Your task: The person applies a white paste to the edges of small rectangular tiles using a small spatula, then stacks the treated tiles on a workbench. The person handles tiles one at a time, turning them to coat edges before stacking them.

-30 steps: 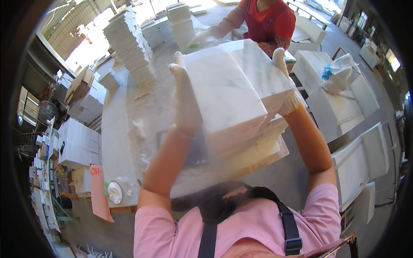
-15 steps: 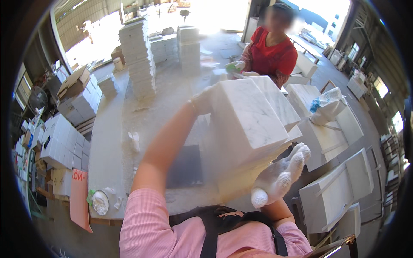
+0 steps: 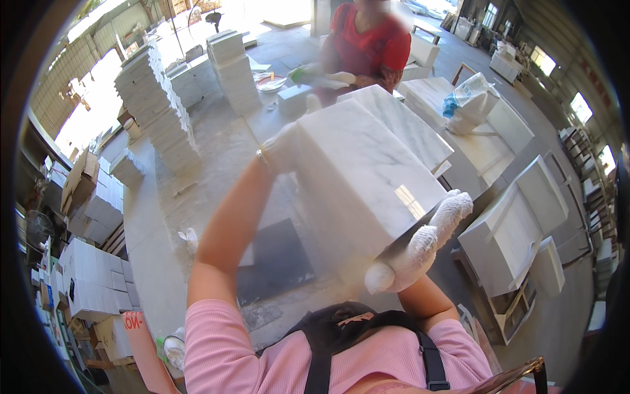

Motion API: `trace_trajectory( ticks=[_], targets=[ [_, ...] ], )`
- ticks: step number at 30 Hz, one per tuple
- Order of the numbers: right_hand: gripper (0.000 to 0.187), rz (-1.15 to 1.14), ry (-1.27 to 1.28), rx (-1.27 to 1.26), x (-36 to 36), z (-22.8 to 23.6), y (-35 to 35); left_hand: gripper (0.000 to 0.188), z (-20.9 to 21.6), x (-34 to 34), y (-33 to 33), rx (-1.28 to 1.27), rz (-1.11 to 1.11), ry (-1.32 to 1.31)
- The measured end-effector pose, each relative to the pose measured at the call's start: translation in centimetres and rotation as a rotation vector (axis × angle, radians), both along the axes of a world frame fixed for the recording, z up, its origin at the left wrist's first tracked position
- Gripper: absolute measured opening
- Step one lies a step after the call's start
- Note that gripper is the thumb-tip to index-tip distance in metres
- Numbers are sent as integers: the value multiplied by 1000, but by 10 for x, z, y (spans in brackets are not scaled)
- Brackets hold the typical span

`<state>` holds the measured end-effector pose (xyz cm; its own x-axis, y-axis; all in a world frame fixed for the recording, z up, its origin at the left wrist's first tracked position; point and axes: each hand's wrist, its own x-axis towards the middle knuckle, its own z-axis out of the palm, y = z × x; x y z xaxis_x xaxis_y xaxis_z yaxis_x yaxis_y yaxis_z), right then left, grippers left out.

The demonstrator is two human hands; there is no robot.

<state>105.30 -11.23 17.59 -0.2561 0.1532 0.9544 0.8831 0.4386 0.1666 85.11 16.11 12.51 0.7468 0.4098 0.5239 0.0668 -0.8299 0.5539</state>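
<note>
A large white marble slab (image 3: 367,157) with grey veins and a glossy top fills the middle. My left hand (image 3: 289,148), in a white glove, clasps its far left edge, with a fingertip showing past the corner. Along the near right edge lies my right hand (image 3: 426,243), also gloved, fingers stretched out and thumb apart. A dark strip shows between that hand and the slab's edge; whether the palm touches is hidden. Behind leans another veined marble slab (image 3: 410,125). On the dusty worktable, left of the marble, rests a dark grey square sheet (image 3: 275,259).
Tall stacks of white tiles (image 3: 154,105) stand at the far left. A person in a red top (image 3: 367,43) works across the table with a blurred green-and-white item. White panels (image 3: 505,249) and a plastic bag (image 3: 472,108) are to the right. White boxes (image 3: 98,279) sit left.
My right hand has come against the near right edge of the marble. The slab appears larger and nearer, its top tilted with a bright reflection. My view has shifted right.
</note>
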Motion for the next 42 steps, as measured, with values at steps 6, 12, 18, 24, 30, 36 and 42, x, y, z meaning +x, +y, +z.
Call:
trace_trajectory(
  ticks=[6,12,18,24,30,36,42],
  targets=[
    [81,-41,-27,-12,-3,2,4,34,0,6,-4,145,-57,-112],
    [86,-41,-61,-14,-8,6,5,36,3,10,-4,-122,-70,-55],
    [88,-71,-82,-28,-12,9,16,38,5,11,-11,-76,-131,-108],
    [87,-95,-64,1,-17,10,24,40,5,13,-5,254,-112,-100],
    [86,-138,-92,61,-13,7,30,35,-2,14,-20,-586,-290,-145],
    [84,-132,-39,77,-21,6,32,35,3,27,-8,240,-125,-164],
    [82,-124,-13,73,-22,4,32,34,-3,28,-3,165,-160,-136]
  ],
)
